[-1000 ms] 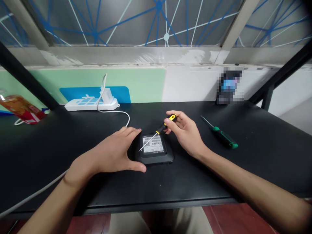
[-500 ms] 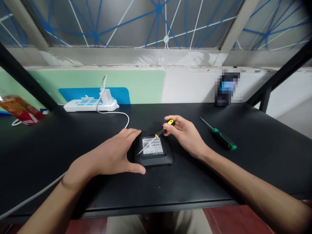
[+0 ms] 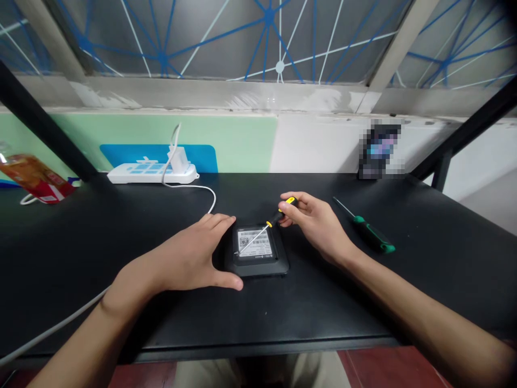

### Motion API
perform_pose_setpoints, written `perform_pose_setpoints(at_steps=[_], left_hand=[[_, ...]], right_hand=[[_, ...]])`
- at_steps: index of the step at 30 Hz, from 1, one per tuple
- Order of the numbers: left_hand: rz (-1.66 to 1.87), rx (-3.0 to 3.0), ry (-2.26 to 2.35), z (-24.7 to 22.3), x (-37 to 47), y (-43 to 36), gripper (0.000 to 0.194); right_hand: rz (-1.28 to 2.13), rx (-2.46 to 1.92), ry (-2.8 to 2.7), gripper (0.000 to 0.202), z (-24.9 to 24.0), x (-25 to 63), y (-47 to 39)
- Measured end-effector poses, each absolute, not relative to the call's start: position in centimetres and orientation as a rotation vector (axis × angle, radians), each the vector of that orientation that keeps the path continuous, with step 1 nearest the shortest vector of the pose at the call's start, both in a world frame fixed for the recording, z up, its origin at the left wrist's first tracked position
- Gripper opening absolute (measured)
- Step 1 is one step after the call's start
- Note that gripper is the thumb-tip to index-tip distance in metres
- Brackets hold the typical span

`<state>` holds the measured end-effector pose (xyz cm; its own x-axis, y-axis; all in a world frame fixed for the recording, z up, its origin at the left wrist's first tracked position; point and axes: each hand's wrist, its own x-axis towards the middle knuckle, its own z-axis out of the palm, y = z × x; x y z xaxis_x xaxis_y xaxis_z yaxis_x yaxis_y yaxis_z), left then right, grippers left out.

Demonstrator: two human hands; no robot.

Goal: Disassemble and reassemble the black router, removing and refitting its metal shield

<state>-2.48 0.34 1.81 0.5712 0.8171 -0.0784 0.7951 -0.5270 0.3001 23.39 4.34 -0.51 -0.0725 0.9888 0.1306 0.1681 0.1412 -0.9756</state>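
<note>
A dark flat device (image 3: 258, 268) with a white printed label (image 3: 264, 249) lies on the black table. Along its left side rests my left hand (image 3: 197, 253), thumb and fingers spread apart, the thumb near the front left corner. My right hand (image 3: 309, 218), above and right of the device, grips the yellow and black handle of a screwdriver (image 3: 277, 217). The metal shaft slants down to the left across the label, and its tip is near the label's lower left corner. Whether the tip touches the device is unclear.
A green and black screwdriver (image 3: 371, 233) lies to the right. At the back stand a white power strip (image 3: 153, 173) with a plug and cable, and a pixelated dark object (image 3: 377, 151). An orange and red packet (image 3: 38, 178) is at the far left. The table's front edge (image 3: 262, 347) runs below.
My right hand and the screwdriver have shifted slightly right, and the tip has moved right from the device's left edge toward the label. My left hand stays beside the device.
</note>
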Motion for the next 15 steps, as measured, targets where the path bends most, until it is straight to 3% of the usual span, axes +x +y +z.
perform_pose_setpoints(at_steps=[5,12,15], left_hand=[[0.126,2.492,1.299,1.84,-2.62,0.15,0.106],[0.246,2.367,1.309,2.11,-2.71,-0.1,0.059],[0.265,2.381,1.328,1.82,-2.33,0.12,0.054]], right_hand=[[1.038,-1.133,-1.441,0.039,-0.55,23.16,4.02],[1.011,-1.127,-1.472,0.041,-0.9,23.14,4.2],[0.982,-1.14,-1.49,0.042,-1.0,23.2,4.24]])
